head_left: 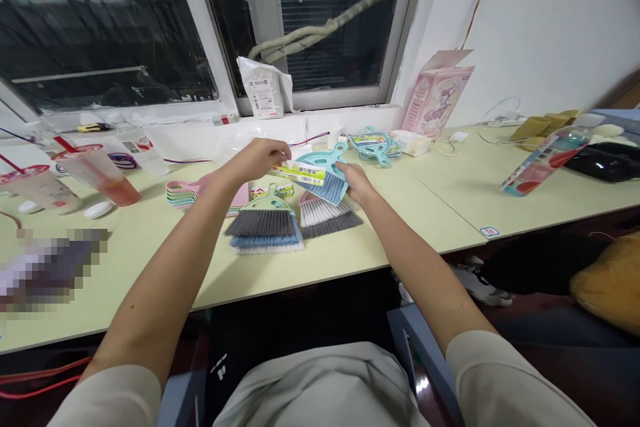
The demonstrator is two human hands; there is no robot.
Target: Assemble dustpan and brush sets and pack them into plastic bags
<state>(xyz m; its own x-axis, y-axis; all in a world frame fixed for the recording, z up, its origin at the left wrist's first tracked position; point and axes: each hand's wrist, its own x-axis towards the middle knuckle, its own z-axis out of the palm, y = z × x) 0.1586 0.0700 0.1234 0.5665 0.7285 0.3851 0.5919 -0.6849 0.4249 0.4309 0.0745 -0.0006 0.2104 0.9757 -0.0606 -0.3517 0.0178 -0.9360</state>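
I am sitting with my grey-shirted lap close to the pale yellow table. Nearest on it, two brush piles are lying side by side: the left pile with dark grey, blue and white bristles, the right pile with white over grey. Above them, my right hand is holding the right side of a teal dustpan with a blue-bristled brush, fingers clamped on it. My left fingers are curling at the left end of its white-and-green label; I cannot tell whether they are gripping. A dustpan stack, pink on top, is lying partly behind my left forearm. Farther back, more teal sets are resting near a pink box, and a white bag is standing by the window.
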